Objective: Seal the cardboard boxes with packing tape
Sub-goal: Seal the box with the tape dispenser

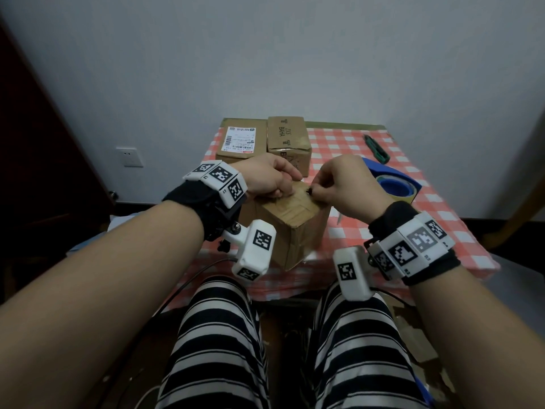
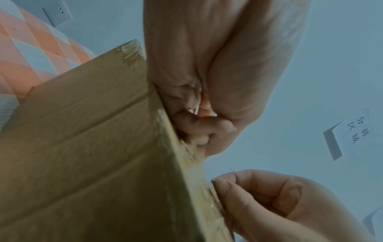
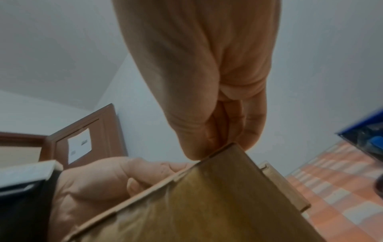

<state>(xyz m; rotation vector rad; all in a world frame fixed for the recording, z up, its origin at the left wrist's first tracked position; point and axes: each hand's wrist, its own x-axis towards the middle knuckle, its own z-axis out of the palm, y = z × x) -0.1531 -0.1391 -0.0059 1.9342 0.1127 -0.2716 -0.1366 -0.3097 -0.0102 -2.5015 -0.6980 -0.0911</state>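
Note:
A small cardboard box (image 1: pixel 295 228) with glossy tape across its top stands at the table's near edge, one corner turned toward me. My left hand (image 1: pixel 281 187) rests on the box's top left with fingers curled and the thumb along the top edge (image 3: pixel 165 168), holding the box (image 2: pixel 93 155) steady. My right hand (image 1: pixel 317 188) pinches thumb and forefinger together at the taped top near the far edge; what sits between the fingertips (image 2: pixel 219 183) is too small to make out. In the right wrist view the pinched fingers (image 3: pixel 223 134) meet the box corner (image 3: pixel 234 147).
A blue tape dispenser (image 1: pixel 392 184) sits just right of my right hand on the red-checked tablecloth (image 1: pixel 427 208). A green utility knife (image 1: pixel 376 149) lies behind it. Two more cardboard boxes, one labelled (image 1: pixel 239 143) and one printed (image 1: pixel 289 137), stand at the back against the wall.

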